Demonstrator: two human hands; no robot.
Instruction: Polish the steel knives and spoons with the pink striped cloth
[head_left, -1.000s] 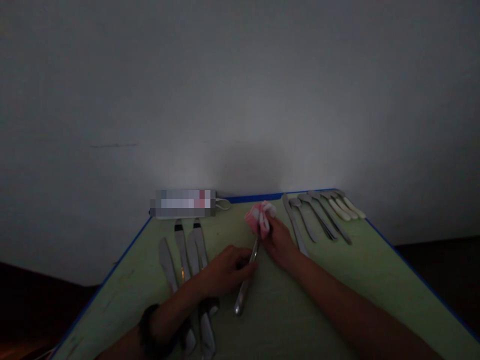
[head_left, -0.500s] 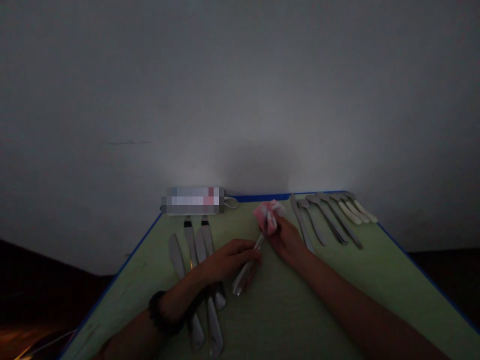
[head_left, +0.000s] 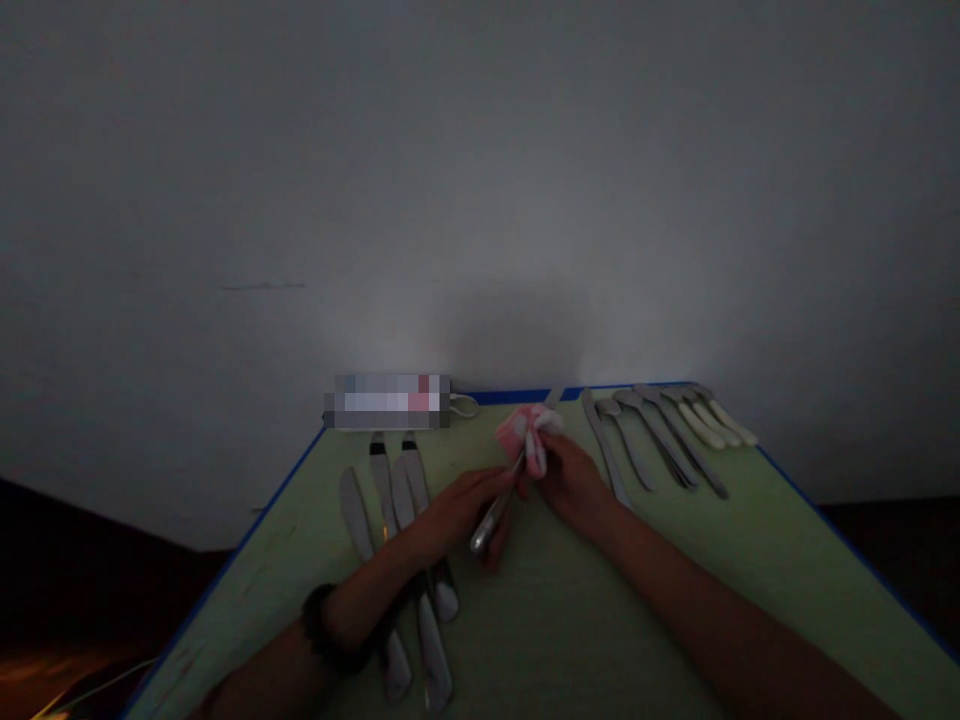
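Note:
My left hand (head_left: 476, 505) is closed around the handle of a metal table knife (head_left: 489, 525), which points up and away to the right. In my right hand (head_left: 570, 475) is a bunched pink and white cloth (head_left: 529, 435), wrapped around the knife's blade. The blade's tip shows beyond the cloth, near the table's far edge. Several other table knives (head_left: 380, 480) lie under and beside my left forearm, partly hidden by it. A knife (head_left: 604, 445) lies just beyond my right hand, beside a spoon (head_left: 630, 455).
The green table (head_left: 570, 620) has a blue edge and stands against a grey wall (head_left: 480, 200). A blurred box-like object (head_left: 386, 402) with a white loop (head_left: 465, 405) sits at the back left. Spoons (head_left: 660, 440) and white-handled cutlery (head_left: 712, 425) lie at the back right.
The cloth has slid down the knife towards the handle, so the blade's tip now shows past it. The handle end has risen slightly and turned in my left hand.

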